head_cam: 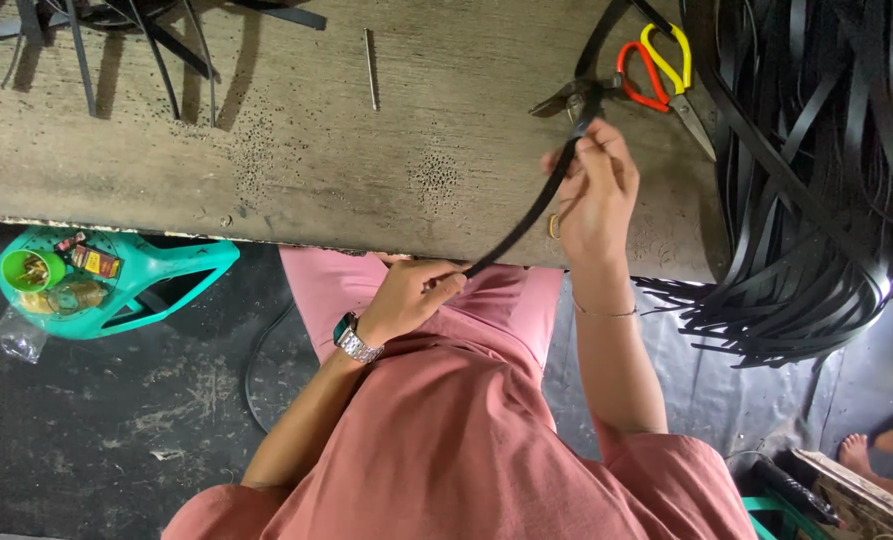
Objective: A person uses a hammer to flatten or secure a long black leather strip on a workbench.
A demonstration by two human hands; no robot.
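My left hand (406, 297), with a metal wristwatch, pinches the lower end of a long black strap (526, 215) just below the worktable's front edge. My right hand (596, 190) grips the same strap higher up, over the table, close to the scissors. The strap runs taut and diagonal between both hands, then continues up past the scissors to the top edge. The scissors (656, 70), with red and yellow handles, lie on the table just beyond my right hand.
A worn wooden worktable (296, 150) fills the upper view. A big pile of black straps (816, 170) hangs over its right end. A thin metal rod (370, 68) lies mid-table. A teal plastic holder (136, 290) sits on the floor at left. Another person's feet (886, 445) show bottom right.
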